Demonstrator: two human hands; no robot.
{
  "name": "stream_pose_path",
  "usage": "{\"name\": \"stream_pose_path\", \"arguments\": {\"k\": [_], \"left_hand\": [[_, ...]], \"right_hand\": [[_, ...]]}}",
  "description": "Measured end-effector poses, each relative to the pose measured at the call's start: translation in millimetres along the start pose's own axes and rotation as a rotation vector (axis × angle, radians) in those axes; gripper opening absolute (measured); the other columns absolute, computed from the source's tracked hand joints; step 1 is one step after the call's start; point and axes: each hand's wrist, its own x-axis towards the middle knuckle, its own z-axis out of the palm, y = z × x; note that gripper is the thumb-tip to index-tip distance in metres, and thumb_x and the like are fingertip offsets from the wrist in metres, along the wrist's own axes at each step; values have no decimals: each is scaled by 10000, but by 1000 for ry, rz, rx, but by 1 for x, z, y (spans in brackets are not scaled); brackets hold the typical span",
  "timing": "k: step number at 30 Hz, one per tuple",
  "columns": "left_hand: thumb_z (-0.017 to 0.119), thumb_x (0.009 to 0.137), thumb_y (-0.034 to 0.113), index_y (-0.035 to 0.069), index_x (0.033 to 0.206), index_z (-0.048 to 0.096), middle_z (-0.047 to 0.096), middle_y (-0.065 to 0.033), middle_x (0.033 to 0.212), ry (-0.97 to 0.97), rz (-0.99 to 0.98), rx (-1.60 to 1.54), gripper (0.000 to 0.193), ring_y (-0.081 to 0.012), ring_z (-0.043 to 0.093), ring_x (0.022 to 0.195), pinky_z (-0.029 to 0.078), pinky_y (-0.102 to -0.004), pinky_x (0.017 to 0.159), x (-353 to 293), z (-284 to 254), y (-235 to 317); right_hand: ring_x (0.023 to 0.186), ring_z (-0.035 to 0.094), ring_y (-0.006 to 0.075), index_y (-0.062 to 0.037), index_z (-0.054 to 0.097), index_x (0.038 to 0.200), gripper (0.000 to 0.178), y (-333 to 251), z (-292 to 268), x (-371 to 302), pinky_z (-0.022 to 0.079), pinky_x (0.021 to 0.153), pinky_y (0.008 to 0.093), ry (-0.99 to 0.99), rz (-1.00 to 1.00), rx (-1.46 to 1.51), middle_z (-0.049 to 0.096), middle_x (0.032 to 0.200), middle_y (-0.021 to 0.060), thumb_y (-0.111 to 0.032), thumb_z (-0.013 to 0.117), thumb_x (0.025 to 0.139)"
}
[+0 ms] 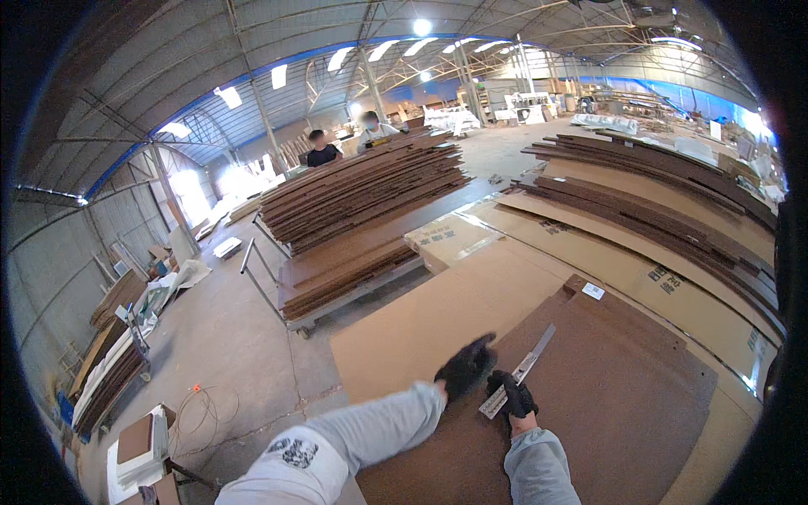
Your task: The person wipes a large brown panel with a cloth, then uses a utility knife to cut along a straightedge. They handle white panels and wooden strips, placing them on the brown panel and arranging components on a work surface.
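A brown board [606, 404] lies flat before me, with a white label [592, 290] near its far corner. Black gloves cover both hands. My right hand [515, 399] is closed round a long, narrow silver metal tool [523, 370]. Its wider near part carries a pattern of marks or slots, and its far end tapers like a flat blade; the exact kind is unclear. Left of it, my left hand [465, 370] is over the board's left edge, fingers stretched toward the upper right, holding nothing visible. Whether it touches the board cannot be made out.
Cardboard [438, 311] lies under the board, beside long cartons [623, 252]. A trolley [268, 282] bears stacked brown boards [362, 189]; more boards [665, 189] are piled at right. Two people [323, 150] stand beyond the trolley. A thin cable [202, 412] lies coiled on the floor.
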Motion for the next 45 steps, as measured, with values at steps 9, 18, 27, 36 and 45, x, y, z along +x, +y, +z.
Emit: {"name": "stream_pose_path", "arguments": {"k": [9,18,27,36,45], "left_hand": [[482,894,244,50,1142,528,563,-171,1114,-139,26,109,318,-317,554,1007,435,-379,871,-83,32,-34],[505,869,180,50,1026,524,598,-190,866,91,216,183,205,-390,575,760,469,-450,620,-84,53,-72],[475,892,279,95,1174,466,599,-203,974,0,12,196,337,-381,585,852,478,-440,693,-82,47,-60],[457,897,320,127,1177,484,598,-197,991,-96,-48,124,342,-376,580,887,472,-433,742,-81,39,-49],[465,887,333,115,1200,458,599,-215,948,-16,-27,160,381,-391,583,847,476,-448,705,-82,45,-52]], "right_hand": [[930,572,197,-8,517,1171,469,-36,26,-13,455,824,305,-115,137,-54,600,1038,100,-388,368,938],[1039,532,180,0,465,1224,370,-39,25,-19,409,915,305,-280,53,-179,571,1116,90,-215,471,923],[920,555,150,-7,547,1141,305,-37,24,-16,447,807,282,-170,118,-164,597,1016,56,-183,536,892],[905,579,162,-3,572,1108,286,-35,21,-15,458,822,289,-140,128,-184,621,983,67,-182,532,889],[811,577,136,6,593,1071,274,-35,20,-19,458,724,255,-119,52,-237,628,906,53,-182,555,876]]}}
